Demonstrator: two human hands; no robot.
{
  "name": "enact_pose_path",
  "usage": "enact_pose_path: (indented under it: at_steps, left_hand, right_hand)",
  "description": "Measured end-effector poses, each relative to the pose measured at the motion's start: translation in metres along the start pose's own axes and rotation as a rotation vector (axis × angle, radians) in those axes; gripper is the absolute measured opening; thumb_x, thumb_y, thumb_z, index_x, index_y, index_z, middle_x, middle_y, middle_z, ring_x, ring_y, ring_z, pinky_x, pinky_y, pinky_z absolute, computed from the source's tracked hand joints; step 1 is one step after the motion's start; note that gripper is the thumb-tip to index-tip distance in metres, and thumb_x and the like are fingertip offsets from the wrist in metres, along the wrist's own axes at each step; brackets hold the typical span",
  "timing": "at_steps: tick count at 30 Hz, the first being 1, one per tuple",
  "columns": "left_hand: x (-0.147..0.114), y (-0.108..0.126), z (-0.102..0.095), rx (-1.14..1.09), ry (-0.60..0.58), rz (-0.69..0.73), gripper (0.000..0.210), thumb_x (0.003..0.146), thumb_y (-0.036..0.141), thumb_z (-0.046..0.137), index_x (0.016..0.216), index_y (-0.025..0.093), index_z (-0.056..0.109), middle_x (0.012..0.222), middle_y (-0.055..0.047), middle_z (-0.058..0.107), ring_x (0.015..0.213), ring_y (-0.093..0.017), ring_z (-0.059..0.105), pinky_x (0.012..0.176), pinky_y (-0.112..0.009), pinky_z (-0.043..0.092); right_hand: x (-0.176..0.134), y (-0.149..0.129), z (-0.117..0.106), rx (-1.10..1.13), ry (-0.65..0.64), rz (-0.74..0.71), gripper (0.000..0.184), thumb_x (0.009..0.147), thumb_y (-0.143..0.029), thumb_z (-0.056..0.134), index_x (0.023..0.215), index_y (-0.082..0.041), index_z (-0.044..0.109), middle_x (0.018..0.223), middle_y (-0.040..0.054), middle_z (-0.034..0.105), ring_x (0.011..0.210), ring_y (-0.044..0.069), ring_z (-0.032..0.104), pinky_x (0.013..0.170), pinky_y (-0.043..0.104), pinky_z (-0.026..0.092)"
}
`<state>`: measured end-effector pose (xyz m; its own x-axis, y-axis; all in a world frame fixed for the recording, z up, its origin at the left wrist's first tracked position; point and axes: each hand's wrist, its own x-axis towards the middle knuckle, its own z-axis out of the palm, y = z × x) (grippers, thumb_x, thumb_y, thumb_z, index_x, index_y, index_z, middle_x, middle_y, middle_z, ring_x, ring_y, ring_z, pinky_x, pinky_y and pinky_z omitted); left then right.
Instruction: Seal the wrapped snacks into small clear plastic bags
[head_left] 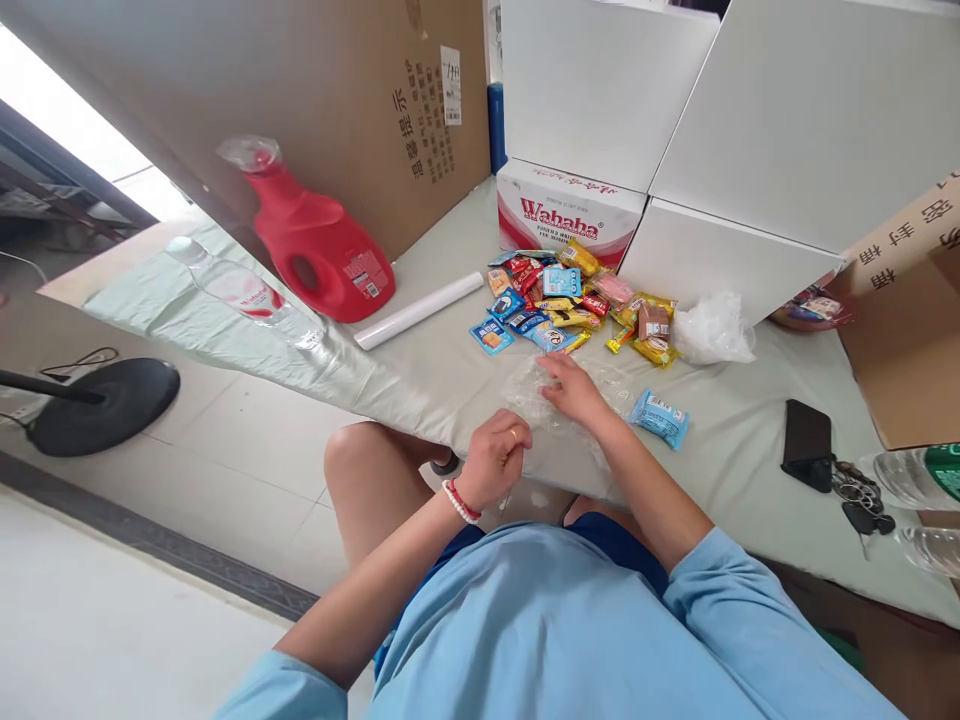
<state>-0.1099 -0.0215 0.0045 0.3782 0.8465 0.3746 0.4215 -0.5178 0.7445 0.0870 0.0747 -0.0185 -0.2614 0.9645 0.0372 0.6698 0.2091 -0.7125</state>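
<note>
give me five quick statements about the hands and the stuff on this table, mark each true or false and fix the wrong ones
1. The left hand wears a ring. True.
2. The right hand rests on the red jug. False: it is at the crumpled clear plastic, well away from the jug.
3. A white roll lies on the table beside the red jug. True.
4. The light blue packet lies within the snack pile. False: it lies apart from the pile, beside the right forearm.
5. The white and red box stands behind the snack pile. True.
</note>
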Motion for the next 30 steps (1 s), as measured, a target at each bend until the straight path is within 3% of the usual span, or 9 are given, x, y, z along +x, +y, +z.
enact_pose_path:
  at_steps: [3,9,12,15,18,20,21,26,30]
  left_hand:
    - [0.031,0.009,-0.004,-0.082,0.17,-0.08,0.024,0.085,0.01,0.045,0.077,0.022,0.064,0.085,-0.004,0.067,0.084,-0.018,0.064,0.081,-0.032,0.05]
    - [0.102,-0.039,0.02,0.152,-0.183,-0.396,0.024,0.085,0.017,0.046,0.079,0.021,0.069,0.088,-0.006,0.073,0.086,-0.021,0.068,0.083,-0.032,0.052]
    - [0.106,-0.057,0.035,0.236,-0.201,-0.412,0.024,0.089,0.021,0.045,0.082,0.019,0.068,0.096,-0.012,0.074,0.096,-0.027,0.068,0.093,-0.04,0.051]
    - [0.085,-0.058,0.043,0.281,-0.222,-0.375,0.022,0.091,0.024,0.045,0.088,0.018,0.066,0.119,-0.018,0.07,0.117,-0.031,0.064,0.107,-0.051,0.043]
    - [0.055,-0.052,0.039,0.368,-0.317,-0.25,0.014,0.088,0.025,0.054,0.097,0.019,0.063,0.149,-0.017,0.055,0.142,-0.034,0.047,0.12,-0.064,0.022]
    - [0.04,-0.053,0.031,0.41,-0.426,-0.173,0.018,0.084,0.028,0.061,0.101,0.02,0.061,0.161,-0.016,0.042,0.152,-0.035,0.033,0.122,-0.069,0.012]
    - [0.034,-0.054,0.027,0.413,-0.482,-0.16,0.021,0.083,0.031,0.063,0.101,0.02,0.061,0.164,-0.016,0.036,0.154,-0.036,0.027,0.122,-0.07,0.009]
    - [0.025,-0.065,0.009,0.409,-0.611,-0.177,0.036,0.081,0.05,0.07,0.095,0.018,0.062,0.17,-0.018,0.019,0.159,-0.04,0.008,0.121,-0.071,0.005]
    - [0.024,-0.064,0.006,0.367,-0.633,-0.161,0.041,0.083,0.058,0.068,0.086,0.017,0.064,0.172,-0.016,0.015,0.159,-0.041,0.004,0.121,-0.071,-0.001]
  right_hand:
    - [-0.009,-0.005,0.019,-0.141,-0.076,-0.154,0.05,0.086,-0.011,0.065,0.136,-0.016,0.065,0.157,0.0163,0.043,0.139,0.03,0.047,0.117,0.049,0.039]
    - [-0.063,-0.021,0.044,-0.284,-0.254,-0.43,0.03,0.093,-0.012,0.059,0.119,-0.008,0.073,0.141,0.021,0.059,0.143,0.033,0.042,0.118,0.048,0.037]
    - [-0.112,-0.035,0.05,-0.235,-0.342,-0.564,0.027,0.095,-0.013,0.056,0.115,-0.012,0.074,0.141,0.0168,0.061,0.145,0.029,0.042,0.119,0.043,0.038]
    - [-0.152,-0.039,0.032,-0.05,-0.426,-0.675,0.024,0.099,-0.022,0.056,0.113,-0.022,0.075,0.133,0.0066,0.068,0.134,0.02,0.053,0.112,0.035,0.045]
    - [-0.165,-0.011,-0.016,-0.053,-0.039,-0.38,0.033,0.102,-0.022,0.047,0.125,-0.027,0.07,0.129,0.0061,0.069,0.126,0.021,0.058,0.111,0.041,0.045]
    - [-0.16,0.028,-0.053,-0.239,0.28,-0.076,0.039,0.1,-0.025,0.048,0.135,-0.027,0.064,0.139,0.011,0.062,0.135,0.029,0.049,0.116,0.054,0.037]
    - [-0.155,0.05,-0.068,-0.324,0.349,0.038,0.043,0.097,-0.029,0.054,0.139,-0.026,0.062,0.145,0.0138,0.056,0.139,0.034,0.044,0.117,0.059,0.033]
    - [-0.141,0.125,-0.107,-0.399,0.248,0.191,0.054,0.086,-0.043,0.064,0.134,-0.02,0.064,0.127,0.0175,0.064,0.122,0.037,0.054,0.106,0.057,0.043]
    - [-0.132,0.101,-0.121,-0.365,0.529,0.236,0.057,0.085,-0.05,0.065,0.132,-0.017,0.063,0.118,0.0174,0.065,0.114,0.035,0.057,0.103,0.055,0.044]
